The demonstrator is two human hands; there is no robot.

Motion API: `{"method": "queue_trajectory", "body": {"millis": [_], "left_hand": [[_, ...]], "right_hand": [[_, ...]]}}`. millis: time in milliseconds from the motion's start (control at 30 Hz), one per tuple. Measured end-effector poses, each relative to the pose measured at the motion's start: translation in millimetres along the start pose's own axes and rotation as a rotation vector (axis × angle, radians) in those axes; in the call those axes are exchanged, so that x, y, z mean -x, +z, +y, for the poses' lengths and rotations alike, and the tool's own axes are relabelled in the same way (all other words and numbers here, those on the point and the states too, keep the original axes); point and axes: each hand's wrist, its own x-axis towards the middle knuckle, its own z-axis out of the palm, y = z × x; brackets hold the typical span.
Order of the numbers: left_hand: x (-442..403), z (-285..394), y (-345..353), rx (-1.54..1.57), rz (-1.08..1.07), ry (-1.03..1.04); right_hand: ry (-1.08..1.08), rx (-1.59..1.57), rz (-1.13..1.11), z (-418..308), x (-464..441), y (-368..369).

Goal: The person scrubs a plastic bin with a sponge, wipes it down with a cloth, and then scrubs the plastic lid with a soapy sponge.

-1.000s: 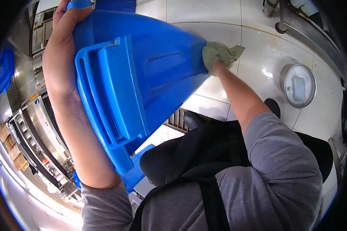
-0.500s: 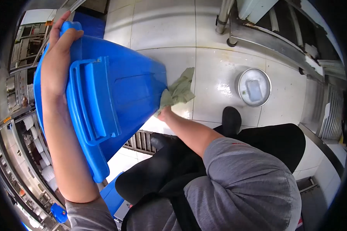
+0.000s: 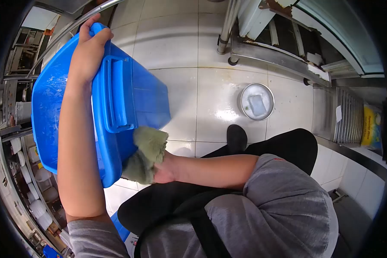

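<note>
A large blue plastic bin (image 3: 148, 94) is tipped on its side, its wide mouth facing left. My left hand (image 3: 88, 53) is closed over the rim at its top corner, the thumb on the outer side. Lower down, my right hand (image 3: 165, 168) grips a crumpled grey-green cloth (image 3: 149, 145) and presses it to the bin's outer wall just under the rim. Part of those fingers is hidden by the cloth. On the floor to the right stands a round metal bowl (image 3: 242, 104), holding whitish liquid and a pale rectangular block (image 3: 257, 105).
Wet white tiles (image 3: 219, 94) cover the floor. A metal stand on legs (image 3: 271, 53) with rusty edges is at the upper right. Shelves with stacked dishes (image 3: 38, 206) line the left. A ribbed metal stack (image 3: 348, 116) and a yellow packet (image 3: 370, 127) are far right.
My right hand has moved the cloth from the bin's narrow bottom end to the side near the rim. The bin has turned, showing more of its inside. My left hand keeps its hold.
</note>
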Motion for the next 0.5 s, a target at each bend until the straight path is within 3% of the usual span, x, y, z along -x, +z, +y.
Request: {"method": "queue_trajectory", "body": {"millis": [33, 67, 100, 167, 333, 367, 433, 500], "left_hand": [[0.4, 0.3, -1.2, 0.006, 0.002, 0.003], [0.0, -0.6, -1.2, -0.005, -0.005, -0.01], [-0.2, -0.1, -0.8, -0.016, -0.012, -0.022], [1.2, -0.4, -0.4, 0.006, -0.005, -0.014], [-1.0, -2.6, 1.1, 0.056, -0.007, 0.018], [-2.4, -5.8, -0.4, 0.065, -0.011, 0.014], [-7.3, -12.6, -1.7, 0.047, -0.016, 0.05], [-1.2, -5.8, 0.5, 0.069, -0.009, 0.026]], "right_hand": [[0.089, 0.189, 0.133, -2.7, 11.0, 6.6], [-0.125, 0.284, 0.163, 8.5, 18.6, 1.7], [-0.186, -0.024, -0.15, -0.6, 14.9, -2.0], [-1.234, 1.285, -0.072, -1.2, 26.5, -5.2], [-1.209, 1.334, 0.123, 18.7, -32.4, -83.8], [-1.086, 1.478, 0.156, 15.9, -58.2, -119.1], [-0.803, 1.241, 0.092, -6.1, -88.1, -136.2], [-0.657, 0.587, 0.033, -35.8, -120.1, -141.0]]}}
